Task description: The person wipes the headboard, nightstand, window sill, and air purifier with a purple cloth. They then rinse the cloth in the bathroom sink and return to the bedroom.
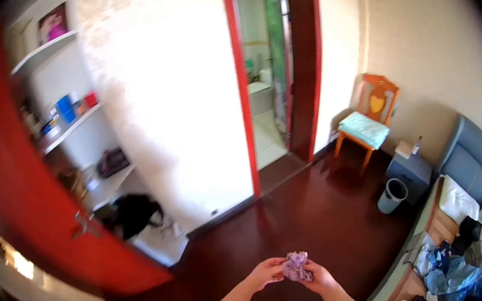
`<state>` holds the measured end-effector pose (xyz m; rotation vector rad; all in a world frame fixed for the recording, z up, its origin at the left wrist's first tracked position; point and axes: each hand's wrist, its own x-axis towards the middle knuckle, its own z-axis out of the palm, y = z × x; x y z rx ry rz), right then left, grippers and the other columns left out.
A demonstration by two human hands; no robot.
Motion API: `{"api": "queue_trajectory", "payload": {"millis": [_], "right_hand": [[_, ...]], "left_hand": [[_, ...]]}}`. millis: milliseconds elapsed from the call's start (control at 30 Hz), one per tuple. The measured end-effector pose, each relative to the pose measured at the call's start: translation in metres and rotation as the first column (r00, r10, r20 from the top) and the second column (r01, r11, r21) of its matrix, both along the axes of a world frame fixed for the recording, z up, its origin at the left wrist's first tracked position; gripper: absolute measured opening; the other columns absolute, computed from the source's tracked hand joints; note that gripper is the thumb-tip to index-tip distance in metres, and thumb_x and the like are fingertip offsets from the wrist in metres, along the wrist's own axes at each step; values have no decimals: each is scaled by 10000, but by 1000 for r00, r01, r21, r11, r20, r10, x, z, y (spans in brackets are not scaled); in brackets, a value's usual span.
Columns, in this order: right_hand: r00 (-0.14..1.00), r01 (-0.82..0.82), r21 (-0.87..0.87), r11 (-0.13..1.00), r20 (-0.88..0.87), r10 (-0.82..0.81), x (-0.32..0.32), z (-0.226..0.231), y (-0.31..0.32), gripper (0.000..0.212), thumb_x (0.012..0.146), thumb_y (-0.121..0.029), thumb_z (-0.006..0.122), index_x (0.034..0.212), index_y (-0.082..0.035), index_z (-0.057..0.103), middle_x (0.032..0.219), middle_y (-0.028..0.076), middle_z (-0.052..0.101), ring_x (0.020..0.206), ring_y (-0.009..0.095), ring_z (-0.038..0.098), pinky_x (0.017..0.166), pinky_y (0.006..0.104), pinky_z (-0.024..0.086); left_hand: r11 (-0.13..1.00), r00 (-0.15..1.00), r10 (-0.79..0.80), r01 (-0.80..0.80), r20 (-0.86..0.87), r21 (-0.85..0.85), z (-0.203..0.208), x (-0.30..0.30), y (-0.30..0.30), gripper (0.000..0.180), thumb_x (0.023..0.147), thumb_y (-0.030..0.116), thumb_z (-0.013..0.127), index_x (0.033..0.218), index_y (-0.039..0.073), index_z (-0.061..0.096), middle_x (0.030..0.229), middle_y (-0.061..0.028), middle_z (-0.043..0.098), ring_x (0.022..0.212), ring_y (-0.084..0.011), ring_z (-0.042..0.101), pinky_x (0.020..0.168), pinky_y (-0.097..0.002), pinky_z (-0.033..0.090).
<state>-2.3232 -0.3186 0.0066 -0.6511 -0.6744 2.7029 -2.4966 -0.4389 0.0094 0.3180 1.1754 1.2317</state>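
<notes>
A small crumpled purple-pink cloth [296,268] is held in front of me, low in the view. My left hand [268,273] has its fingers closed on the cloth's left side. From the right, my right hand [322,277] grips its other edge, with the thumb and fingers curled round it. The cloth is bunched up, so its full shape cannot be made out. A dark band circles my left forearm, and another shows at the right wrist.
On the right stands a bed [404,279] with heaped clothes [454,272]. Near it are a grey bin [392,197], a nightstand [408,174] and a wooden chair [364,129]. A doorway [268,129] leads to a tiled bathroom. At left, a red door [37,191] stands beside wall shelves [75,128].
</notes>
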Motion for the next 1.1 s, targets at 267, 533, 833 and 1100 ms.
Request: {"api": "queue_trajectory", "payload": {"millis": [267, 533, 833, 1100], "right_hand": [[991, 133, 90, 987, 5, -134, -91, -3, 262, 391, 910, -28, 394, 1294, 24, 444, 1234, 153, 554, 1122, 278, 570, 1001, 439, 452], [996, -61, 168, 984, 69, 50, -284, -11, 496, 382, 905, -1, 471, 1287, 15, 456, 1201, 144, 576, 1064, 252, 603, 943, 392, 498], [988, -89, 259, 962, 145, 53, -491, 23, 745, 382, 901, 22, 457, 1283, 24, 465, 1185, 135, 587, 1074, 240, 604, 929, 369, 506], [991, -114, 278, 954, 95, 91, -664, 18, 965, 394, 872, 30, 473, 1263, -5, 503, 1163, 109, 607, 1038, 227, 623, 925, 353, 505]], "left_hand": [[976, 980, -193, 196, -39, 94, -10, -108, 287, 392, 953, 220, 577, 1330, 135, 510, 1169, -22, 577, 1053, -143, 563, 954, -390, 474], [1000, 999, 30, -30, -34, 3, -7, -276, 500, 347, 950, 254, 585, 1265, 112, 552, 1154, -34, 588, 1065, -161, 576, 930, -384, 494], [1000, 997, -4, 2, -73, -22, 19, -487, 754, 393, 933, 336, 601, 1267, 136, 544, 1094, -5, 634, 974, -122, 622, 814, -294, 511], [1000, 987, 8, -7, -160, 8, 4, -648, 964, 454, 913, 367, 624, 1288, 129, 526, 1091, 12, 608, 985, -94, 580, 843, -304, 503]]}}
